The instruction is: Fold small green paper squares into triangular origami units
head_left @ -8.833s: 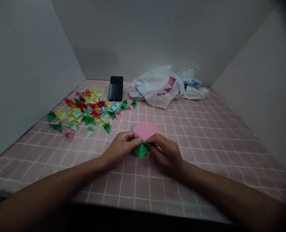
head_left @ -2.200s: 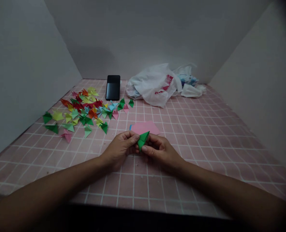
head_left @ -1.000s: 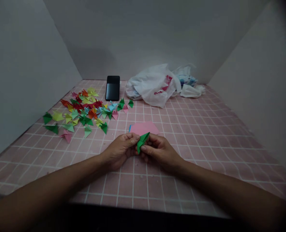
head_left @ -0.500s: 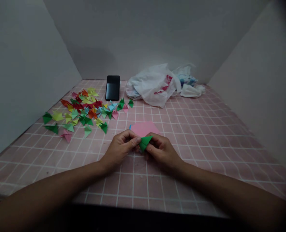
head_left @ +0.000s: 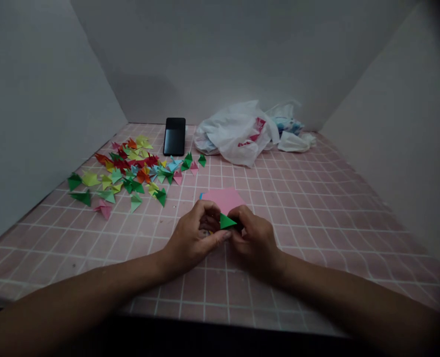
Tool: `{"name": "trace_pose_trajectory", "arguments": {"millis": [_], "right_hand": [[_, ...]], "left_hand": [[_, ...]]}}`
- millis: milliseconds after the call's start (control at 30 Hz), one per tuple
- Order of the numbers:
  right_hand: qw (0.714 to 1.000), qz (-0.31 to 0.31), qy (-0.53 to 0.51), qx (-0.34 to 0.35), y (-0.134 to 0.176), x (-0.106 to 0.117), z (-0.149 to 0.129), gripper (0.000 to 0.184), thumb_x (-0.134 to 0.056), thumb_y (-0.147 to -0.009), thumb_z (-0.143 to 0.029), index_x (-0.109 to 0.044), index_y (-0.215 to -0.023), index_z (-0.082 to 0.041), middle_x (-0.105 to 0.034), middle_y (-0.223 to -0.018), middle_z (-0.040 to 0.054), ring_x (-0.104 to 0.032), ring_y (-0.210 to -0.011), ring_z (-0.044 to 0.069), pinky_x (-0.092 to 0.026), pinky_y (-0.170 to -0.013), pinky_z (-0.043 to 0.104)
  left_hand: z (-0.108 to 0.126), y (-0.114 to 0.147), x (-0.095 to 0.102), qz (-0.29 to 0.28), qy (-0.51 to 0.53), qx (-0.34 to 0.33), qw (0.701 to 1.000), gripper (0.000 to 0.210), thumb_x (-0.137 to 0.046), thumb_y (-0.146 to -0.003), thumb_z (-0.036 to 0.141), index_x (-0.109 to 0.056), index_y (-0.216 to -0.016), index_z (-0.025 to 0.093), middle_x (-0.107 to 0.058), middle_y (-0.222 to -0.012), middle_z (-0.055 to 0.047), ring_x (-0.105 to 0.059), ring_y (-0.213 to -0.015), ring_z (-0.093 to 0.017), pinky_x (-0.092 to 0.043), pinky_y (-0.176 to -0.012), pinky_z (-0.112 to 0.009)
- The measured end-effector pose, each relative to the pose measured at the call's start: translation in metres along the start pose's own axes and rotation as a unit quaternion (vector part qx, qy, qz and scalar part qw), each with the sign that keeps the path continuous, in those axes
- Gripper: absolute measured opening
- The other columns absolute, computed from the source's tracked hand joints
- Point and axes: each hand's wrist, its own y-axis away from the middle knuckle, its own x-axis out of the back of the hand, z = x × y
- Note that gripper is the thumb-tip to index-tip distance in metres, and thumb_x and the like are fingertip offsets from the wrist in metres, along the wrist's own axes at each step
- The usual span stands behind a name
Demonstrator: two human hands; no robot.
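Observation:
A small piece of folded green paper [head_left: 226,221] is held up between my two hands, one triangular face showing. My left hand [head_left: 198,233] has its thumb along the lower edge of the paper and its fingers curled behind. On the other side, my right hand [head_left: 253,237] pinches the paper near its right corner; the fingertips are partly hidden. Just beyond the hands, a stack of pink paper sheets [head_left: 223,197] lies on the table, a blue edge peeking out at its left.
Many small folded paper pieces [head_left: 130,168] in several colours are spread over the left of the pink checked tablecloth [head_left: 316,213]. A black phone [head_left: 174,137] leans upright at the back. Beside it lie a white plastic bag [head_left: 238,131] and a smaller bundle [head_left: 292,134].
The green paper has been turned, its point now facing right. My left thumb has moved from its upper left to under it, and the left hand has opened wider.

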Motion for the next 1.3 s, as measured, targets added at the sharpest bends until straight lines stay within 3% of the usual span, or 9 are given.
{"name": "trace_pose_trajectory", "arguments": {"millis": [100,300,500,600,800,1067,1300], "right_hand": [[1.000,0.008,0.019,0.005,0.001,-0.001,-0.002,0.015,-0.050,-0.082,-0.007,-0.049,-0.085,-0.022,-0.056,-0.065,-0.0034,-0.052,-0.053,0.011,-0.038,-0.053,0.023],[1.000,0.013,0.005,-0.002,0.001,-0.004,-0.005,0.015,-0.051,-0.085,-0.008,-0.048,-0.087,-0.023,-0.058,-0.069,-0.0030,-0.053,-0.056,0.011,-0.040,-0.055,0.023],[0.999,0.001,-0.022,-0.033,0.002,-0.003,-0.003,0.019,-0.049,-0.080,-0.006,-0.048,-0.089,-0.023,-0.055,-0.069,-0.0034,-0.053,-0.056,0.011,-0.039,-0.053,0.023],[1.000,0.002,-0.012,-0.011,0.003,-0.004,-0.002,0.022,-0.049,-0.079,-0.006,-0.048,-0.092,-0.023,-0.058,-0.072,-0.0023,-0.054,-0.057,0.012,-0.040,-0.054,0.024],[1.000,0.007,0.016,0.022,0.003,-0.006,-0.002,0.024,-0.046,-0.083,-0.007,-0.047,-0.099,-0.024,-0.059,-0.073,-0.0011,-0.056,-0.057,0.014,-0.041,-0.053,0.026],[1.000,0.013,-0.015,-0.010,0.002,-0.005,-0.002,0.029,-0.049,-0.082,-0.004,-0.047,-0.103,-0.024,-0.060,-0.080,-0.0022,-0.058,-0.060,0.012,-0.043,-0.056,0.023],[0.999,0.018,-0.028,0.000,0.002,-0.005,-0.003,0.029,-0.048,-0.082,-0.004,-0.049,-0.103,-0.024,-0.061,-0.080,-0.0012,-0.059,-0.063,0.013,-0.045,-0.058,0.024]], "left_hand": [[-0.002,0.002,0.002,0.010,-0.099,-0.069,0.993,0.022,-0.063,-0.087,0.019,-0.051,-0.105,0.021,-0.064,-0.097,-0.003,-0.069,-0.087,-0.016,-0.058,-0.080,-0.030],[-0.005,0.003,0.005,0.033,-0.276,-0.216,0.936,0.020,-0.050,-0.089,0.009,-0.051,-0.106,0.020,-0.065,-0.092,-0.004,-0.068,-0.080,-0.016,-0.057,-0.074,-0.030],[0.003,0.002,0.005,-0.028,-0.213,-0.162,0.963,0.020,-0.062,-0.091,0.022,-0.052,-0.108,0.018,-0.069,-0.095,-0.007,-0.072,-0.085,-0.018,-0.059,-0.077,-0.030],[0.004,0.002,0.003,-0.024,-0.212,-0.146,0.966,0.018,-0.063,-0.091,0.025,-0.052,-0.104,0.019,-0.070,-0.092,-0.007,-0.073,-0.083,-0.018,-0.059,-0.077,-0.031],[0.004,0.004,0.001,-0.002,-0.251,-0.158,0.955,0.013,-0.056,-0.092,0.020,-0.051,-0.104,0.018,-0.070,-0.089,-0.006,-0.073,-0.079,-0.018,-0.059,-0.072,-0.030],[0.001,0.002,0.002,-0.015,-0.293,-0.200,0.935,0.020,-0.053,-0.089,0.013,-0.049,-0.107,0.019,-0.070,-0.093,-0.008,-0.074,-0.083,-0.021,-0.060,-0.075,-0.032],[-0.003,0.002,0.002,0.005,-0.330,-0.174,0.928,0.014,-0.051,-0.089,0.016,-0.052,-0.102,0.021,-0.070,-0.087,-0.005,-0.072,-0.076,-0.019,-0.057,-0.070,-0.030]]}}
